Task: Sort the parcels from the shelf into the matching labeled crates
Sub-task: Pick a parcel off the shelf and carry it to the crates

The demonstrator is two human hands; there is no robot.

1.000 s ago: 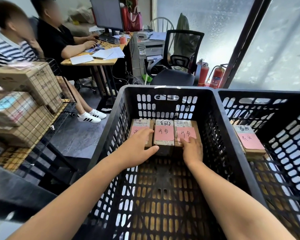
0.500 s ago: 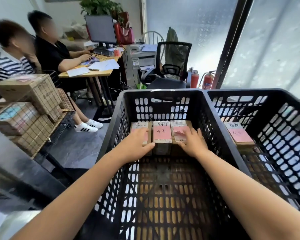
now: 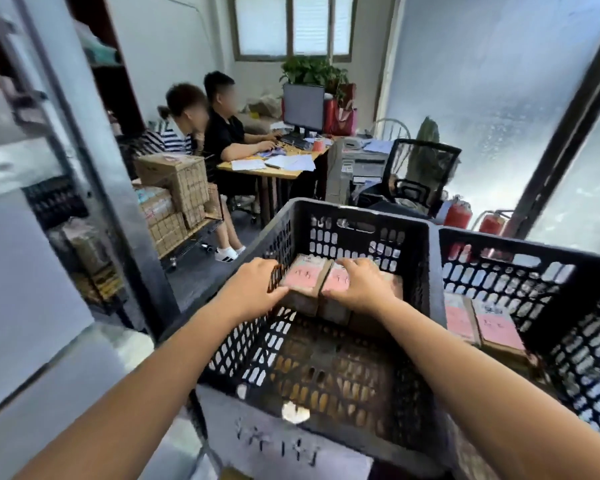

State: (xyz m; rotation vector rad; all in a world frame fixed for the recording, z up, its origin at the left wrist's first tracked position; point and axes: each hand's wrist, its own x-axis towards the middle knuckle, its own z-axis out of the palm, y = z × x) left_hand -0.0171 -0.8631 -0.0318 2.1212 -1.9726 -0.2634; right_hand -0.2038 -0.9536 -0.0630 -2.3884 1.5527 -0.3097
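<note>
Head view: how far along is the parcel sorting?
Done: a row of pink-labelled parcels sits in the left crate, two parcels in the right crate. In hand: the left hand is at that row's left end, the right hand on top of it. Left: the shelf is blurred, so remaining parcels cannot be counted.
</note>
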